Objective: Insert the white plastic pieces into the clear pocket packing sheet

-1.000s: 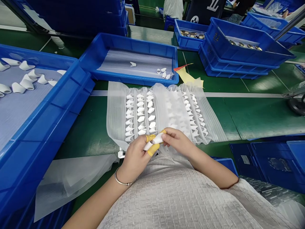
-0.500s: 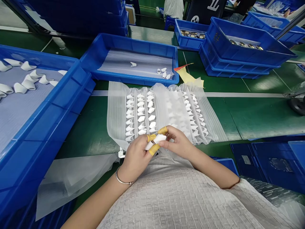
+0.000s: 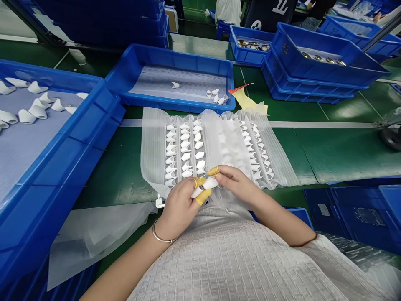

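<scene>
My left hand [image 3: 184, 198], with yellow finger covers, is closed on white curved pieces [image 3: 211, 182] in front of my body. Thumb and fingers of my right hand [image 3: 230, 179] are pressed together at the right end of the same pieces, one finger in a yellow cover. Just beyond both hands lies a translucent wrapping sheet [image 3: 153, 146] on the green table [image 3: 115, 167]. Several columns of small white pieces [image 3: 185, 156] show in it, some of them blurred beneath a folded layer at its middle.
A large blue bin [image 3: 81, 138] with white pieces stands at the left. Behind the sheet is a blue tray [image 3: 188, 104] with a few pieces, beside yellow paper [image 3: 246, 100]. Stacked blue bins [image 3: 313, 75] hold metallic parts. A translucent sheet [image 3: 97, 238] hangs off the front edge.
My right hand's fingers have shifted slightly at the pieces, its thumb moving up and to the right. My left hand has hardly moved.
</scene>
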A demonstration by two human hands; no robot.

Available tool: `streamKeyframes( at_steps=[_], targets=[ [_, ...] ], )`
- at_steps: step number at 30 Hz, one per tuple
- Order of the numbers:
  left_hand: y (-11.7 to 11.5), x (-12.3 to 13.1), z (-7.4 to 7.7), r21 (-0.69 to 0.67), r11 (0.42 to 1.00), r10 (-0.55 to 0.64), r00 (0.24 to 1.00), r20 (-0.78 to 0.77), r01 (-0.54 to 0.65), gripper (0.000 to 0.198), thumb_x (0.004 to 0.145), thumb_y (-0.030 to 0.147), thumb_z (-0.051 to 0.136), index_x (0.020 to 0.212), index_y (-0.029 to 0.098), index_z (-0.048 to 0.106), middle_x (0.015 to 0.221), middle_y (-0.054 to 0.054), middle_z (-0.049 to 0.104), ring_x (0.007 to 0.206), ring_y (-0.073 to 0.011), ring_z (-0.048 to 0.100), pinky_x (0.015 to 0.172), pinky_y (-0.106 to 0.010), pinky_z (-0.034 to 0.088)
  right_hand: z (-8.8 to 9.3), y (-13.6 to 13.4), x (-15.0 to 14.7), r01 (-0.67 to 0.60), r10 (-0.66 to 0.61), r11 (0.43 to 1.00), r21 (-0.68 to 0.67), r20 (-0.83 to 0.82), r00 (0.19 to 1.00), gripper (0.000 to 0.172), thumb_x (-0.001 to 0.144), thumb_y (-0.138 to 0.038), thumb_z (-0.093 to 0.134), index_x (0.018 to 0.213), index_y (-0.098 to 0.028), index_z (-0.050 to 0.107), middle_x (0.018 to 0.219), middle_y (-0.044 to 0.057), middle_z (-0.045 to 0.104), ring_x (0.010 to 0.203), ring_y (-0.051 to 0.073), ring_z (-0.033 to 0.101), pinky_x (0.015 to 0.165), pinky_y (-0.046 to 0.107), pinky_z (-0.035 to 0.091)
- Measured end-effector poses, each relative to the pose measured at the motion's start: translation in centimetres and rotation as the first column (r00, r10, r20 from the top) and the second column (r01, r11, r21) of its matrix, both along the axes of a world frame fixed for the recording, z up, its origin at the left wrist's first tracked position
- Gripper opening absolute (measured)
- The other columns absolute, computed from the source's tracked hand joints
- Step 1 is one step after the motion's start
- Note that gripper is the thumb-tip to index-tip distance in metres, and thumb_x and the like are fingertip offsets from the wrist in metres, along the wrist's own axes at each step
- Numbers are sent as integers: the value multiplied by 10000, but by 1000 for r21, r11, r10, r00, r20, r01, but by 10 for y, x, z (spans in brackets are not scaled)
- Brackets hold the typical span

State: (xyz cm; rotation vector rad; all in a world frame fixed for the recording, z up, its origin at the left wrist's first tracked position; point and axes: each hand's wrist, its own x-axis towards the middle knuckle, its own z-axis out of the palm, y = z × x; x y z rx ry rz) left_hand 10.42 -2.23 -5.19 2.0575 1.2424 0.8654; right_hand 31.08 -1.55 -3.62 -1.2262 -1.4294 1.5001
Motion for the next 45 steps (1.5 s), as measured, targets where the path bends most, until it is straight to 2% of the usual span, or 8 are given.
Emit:
streamKeyframes(
  at_steps=[5,9,15,18,24,33,41,45],
  targets=[
    [0,0,-3,37,999,26,998,-51,-24,243,937,428,595,871,197,632,877,-68,712,804,-247,673,688,-362,515,5,-7,-5,117,-116,993,-8,75,990,239,835,-401,744,925,-219,618,756,-30,530,684,138,493,609,269,404],
    [-1,-1,-2,-17,999,36,997,-72,-38,225,924,410,609,908,187,636,895,-80,712,799,-258,674,670,-370,511,10,-8,-9,71,-69,993,-94,19,997,190,858,-370,682,811,-203,605,694,-34,532,615,121,468,568,261,380],
    [0,-1,2,-195,976,-90,995,32,94,347,938,382,600,1247,225,593,1074,-59,723,925,-233,687,772,-358,539,11,-6,-5,6,-8,995,-101,-17,1000,133,858,-314,648,807,-193,627,674,-31,541,628,122,474,580,257,389],
    [1,0,2,-197,975,-96,995,20,99,287,938,370,599,1190,236,631,1071,-46,729,913,-231,682,770,-351,528,8,-7,-6,12,-11,996,-92,12,1000,121,861,-306,637,811,-195,632,674,-35,525,625,121,468,578,255,378],
    [0,1,-1,-114,993,-29,985,-168,9,271,912,458,615,891,192,660,777,-48,684,707,-242,624,595,-327,435,4,-11,-10,41,-36,999,-28,161,986,142,853,-301,659,775,-194,606,660,-46,483,595,110,422,539,244,338],
    [-1,-1,-2,-114,994,-16,983,-186,-5,322,913,500,602,807,196,613,747,-40,656,669,-221,597,579,-315,411,5,-11,-9,14,-16,1000,10,216,976,87,838,-259,640,785,-197,611,678,-38,505,611,117,436,552,249,351],
    [0,1,2,-250,968,-13,993,-117,-17,288,871,479,643,796,206,586,771,-23,672,688,-221,610,591,-313,411,9,-10,-9,9,-9,1000,5,211,977,62,832,-233,613,793,-184,614,684,-41,509,617,113,444,558,247,355],
    [-1,2,0,-407,914,18,998,63,10,254,823,440,705,923,219,629,885,-16,710,771,-220,653,654,-318,465,8,-9,-6,-16,12,1000,14,234,972,113,852,-204,556,775,-184,636,663,-37,523,606,113,448,550,246,339]
  ],
)
